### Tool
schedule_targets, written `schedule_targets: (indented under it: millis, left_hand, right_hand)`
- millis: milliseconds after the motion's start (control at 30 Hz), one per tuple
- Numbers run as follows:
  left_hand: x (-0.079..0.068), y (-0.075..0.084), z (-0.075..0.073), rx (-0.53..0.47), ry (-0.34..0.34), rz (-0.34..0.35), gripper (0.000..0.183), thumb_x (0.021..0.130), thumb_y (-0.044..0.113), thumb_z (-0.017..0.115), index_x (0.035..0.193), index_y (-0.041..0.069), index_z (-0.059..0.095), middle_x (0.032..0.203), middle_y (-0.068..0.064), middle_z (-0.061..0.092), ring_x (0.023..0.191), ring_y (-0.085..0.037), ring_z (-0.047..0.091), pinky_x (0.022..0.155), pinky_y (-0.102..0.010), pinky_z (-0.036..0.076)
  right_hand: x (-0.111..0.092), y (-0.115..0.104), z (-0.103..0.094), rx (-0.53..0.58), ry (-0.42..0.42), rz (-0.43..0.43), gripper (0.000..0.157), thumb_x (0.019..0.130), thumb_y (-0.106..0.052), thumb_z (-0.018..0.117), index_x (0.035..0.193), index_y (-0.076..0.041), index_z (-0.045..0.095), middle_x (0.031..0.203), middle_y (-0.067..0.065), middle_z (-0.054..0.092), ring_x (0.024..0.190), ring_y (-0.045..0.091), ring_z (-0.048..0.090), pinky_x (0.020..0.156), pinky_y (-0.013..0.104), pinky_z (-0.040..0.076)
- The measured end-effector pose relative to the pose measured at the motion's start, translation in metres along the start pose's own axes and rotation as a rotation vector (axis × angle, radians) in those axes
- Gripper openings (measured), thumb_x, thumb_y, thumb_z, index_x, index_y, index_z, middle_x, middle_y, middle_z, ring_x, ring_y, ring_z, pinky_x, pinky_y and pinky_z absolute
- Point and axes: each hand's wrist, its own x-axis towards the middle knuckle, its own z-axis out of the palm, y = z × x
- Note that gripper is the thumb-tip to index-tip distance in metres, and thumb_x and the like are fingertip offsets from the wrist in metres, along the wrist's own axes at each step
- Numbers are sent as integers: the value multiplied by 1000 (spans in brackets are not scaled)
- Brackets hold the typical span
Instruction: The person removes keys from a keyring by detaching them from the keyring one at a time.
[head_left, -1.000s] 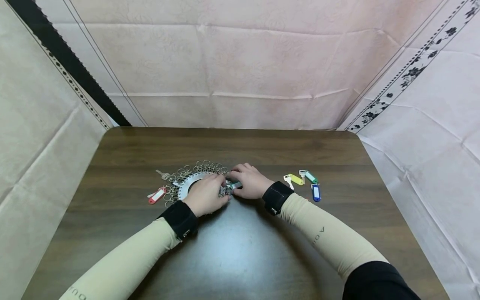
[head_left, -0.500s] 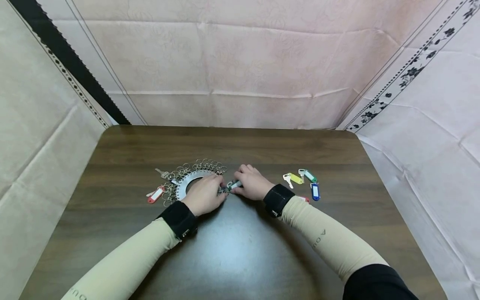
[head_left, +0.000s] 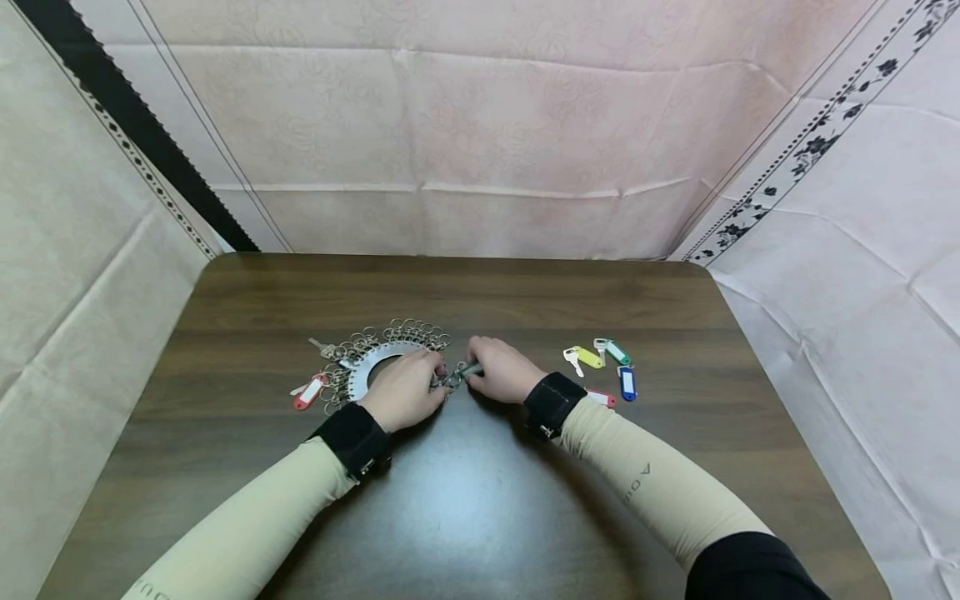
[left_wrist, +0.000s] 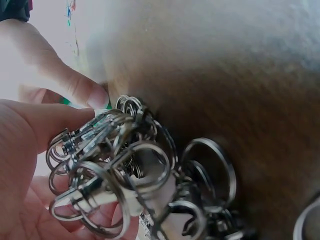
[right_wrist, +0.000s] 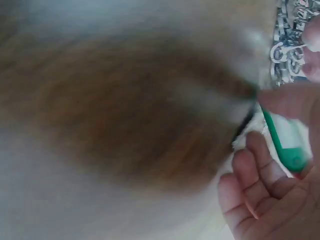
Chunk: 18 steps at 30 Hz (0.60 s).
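A flat, pale ring-shaped key holder (head_left: 362, 379) lies left of the table's middle, its outer edge lined with many small metal split rings (left_wrist: 142, 150). My left hand (head_left: 405, 390) grips the right side of it, thumb over the bunched clips and rings. My right hand (head_left: 501, 369) pinches a green key tag (right_wrist: 292, 157) with a white label between thumb and fingers, right beside those rings. The tag's far end is hidden by the thumb. A red key tag (head_left: 309, 393) and a key (head_left: 327, 350) hang off the holder's left side.
To the right on the wooden table (head_left: 465, 517) lie a yellow tag (head_left: 589, 357) with a key (head_left: 573, 361), a green tag (head_left: 618, 352), a blue tag (head_left: 627, 384) and a red tag (head_left: 602, 398) by my right wrist. A cloth (head_left: 465, 125) hangs behind.
My right hand has drawn slightly to the right, away from the left hand, still pinching the green key tag. The red tag by my right wrist has come into view.
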Motion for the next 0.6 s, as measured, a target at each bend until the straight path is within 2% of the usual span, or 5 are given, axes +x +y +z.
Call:
schedule_targets:
  millis: [100,167,300,433,600]
  left_hand:
    - [-1,-1,0,-4,-12,-9,19,82,25,69,95,11,65,89,-3,60,76,-15,53,65,-37,50]
    - [-1,-1,1,-5,-20,-13,19,83,25,68,95,11,65,89,-2,60,76,-15,52,65,-36,50]
    - [-1,-2,0,-2,-32,-13,18,83,26,68,93,12,64,89,-2,59,77,-15,51,66,-36,49]
    - [-1,-3,-1,5,-28,-3,19,82,27,68,92,11,63,90,-3,59,79,-16,52,67,-36,49]
    - [-2,-4,-4,-21,-24,-15,20,82,25,69,93,9,64,93,-5,61,82,-18,55,71,-39,50]
  right_hand:
    - [2,-5,-2,-5,-30,-1,31,82,-20,68,111,-11,60,102,6,58,92,18,48,83,38,47]
    - [4,-5,-2,-28,-44,-24,34,83,-22,67,115,-15,61,106,7,56,95,19,46,85,39,45]
    - [8,-3,0,-53,-43,-64,20,84,-23,67,103,-17,65,104,6,53,94,21,44,83,41,42]
    - [9,2,3,-49,-35,-66,11,86,-22,66,94,-16,63,100,4,51,91,20,44,81,40,42]
    - [6,5,0,49,-30,-67,10,84,-17,66,89,-12,59,91,3,54,85,18,47,79,36,44]
